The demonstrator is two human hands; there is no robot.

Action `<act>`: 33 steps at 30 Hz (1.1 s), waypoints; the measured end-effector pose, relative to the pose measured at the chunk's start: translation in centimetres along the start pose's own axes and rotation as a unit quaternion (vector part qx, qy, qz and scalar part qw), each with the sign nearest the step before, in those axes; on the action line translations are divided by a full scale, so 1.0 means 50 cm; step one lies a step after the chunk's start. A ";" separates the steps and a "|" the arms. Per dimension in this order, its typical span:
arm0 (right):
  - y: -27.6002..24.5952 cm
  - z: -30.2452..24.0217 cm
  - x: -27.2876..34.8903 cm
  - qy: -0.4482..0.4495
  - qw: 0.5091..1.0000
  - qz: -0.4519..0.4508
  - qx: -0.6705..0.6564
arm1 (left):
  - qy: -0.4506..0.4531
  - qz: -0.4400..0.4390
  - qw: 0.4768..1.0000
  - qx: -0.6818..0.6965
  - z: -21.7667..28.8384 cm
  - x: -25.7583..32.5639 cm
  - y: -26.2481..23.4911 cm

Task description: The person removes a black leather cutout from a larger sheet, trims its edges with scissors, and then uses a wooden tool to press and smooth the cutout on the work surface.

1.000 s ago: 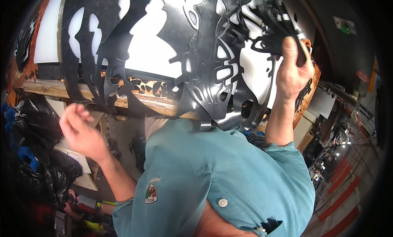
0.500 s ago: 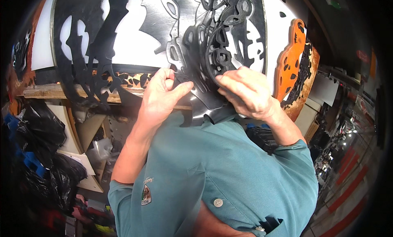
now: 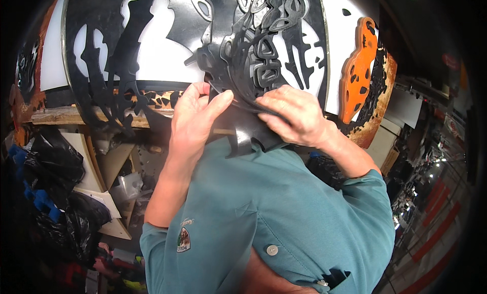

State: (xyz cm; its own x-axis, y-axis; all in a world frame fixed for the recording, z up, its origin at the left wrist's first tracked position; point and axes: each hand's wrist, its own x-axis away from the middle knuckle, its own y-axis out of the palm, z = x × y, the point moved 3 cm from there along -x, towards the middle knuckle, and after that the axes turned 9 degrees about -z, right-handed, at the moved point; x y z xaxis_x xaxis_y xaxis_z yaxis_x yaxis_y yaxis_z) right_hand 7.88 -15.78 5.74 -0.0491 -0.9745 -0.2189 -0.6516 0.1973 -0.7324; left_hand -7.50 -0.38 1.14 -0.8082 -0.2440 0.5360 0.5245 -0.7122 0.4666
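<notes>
A cut-out black rubber sheet (image 3: 264, 124) hangs over the front edge of the bench towards my shirt. Several dark loops and strips (image 3: 266, 65) are bunched on top of it. My right hand (image 3: 299, 116) pinches a bent black rubber strip, thumb below and fingers above. Left of the bunched strips is my left hand (image 3: 193, 113), its thumb stretched out and apart from its fingers. The thumb tip lies against the black rubber. Whether the fingertips touch it too is hard to see.
An orange perforated template (image 3: 357, 75) lies on the right, beside small black scraps (image 3: 375, 91). White backing (image 3: 157, 60) shows through the sheet's openings. Below the wooden bench edge (image 3: 56, 116), black plastic bags (image 3: 50, 157) stand by pale boards (image 3: 83, 152).
The bunched strips have shifted, and the strip in my right hand bends lower. My right hand has moved slightly left; the left thumb has risen a little.
</notes>
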 end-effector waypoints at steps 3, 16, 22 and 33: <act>-0.041 0.017 -0.010 0.196 0.951 0.049 -0.235 | 0.033 0.080 0.967 -0.241 0.037 0.027 -0.012; 0.011 0.018 -0.074 0.273 0.673 0.160 -0.669 | 0.248 0.052 0.867 -0.429 0.138 0.009 0.077; 0.035 0.035 -0.079 0.236 0.596 0.155 -0.752 | 0.238 -0.047 0.909 -0.337 0.144 -0.019 0.067; 0.027 0.053 -0.089 0.270 0.684 0.122 -0.666 | 0.214 -0.080 0.922 -0.313 0.165 -0.023 0.052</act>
State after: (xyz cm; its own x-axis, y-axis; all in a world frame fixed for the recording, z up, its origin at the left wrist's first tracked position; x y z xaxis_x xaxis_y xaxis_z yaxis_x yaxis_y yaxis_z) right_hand 9.26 -10.88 4.03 -0.3179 -0.8978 0.3048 -0.6680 0.4402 0.6000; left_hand -3.03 3.48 7.52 -0.9637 -0.2451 0.1062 0.2404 -0.9691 -0.0546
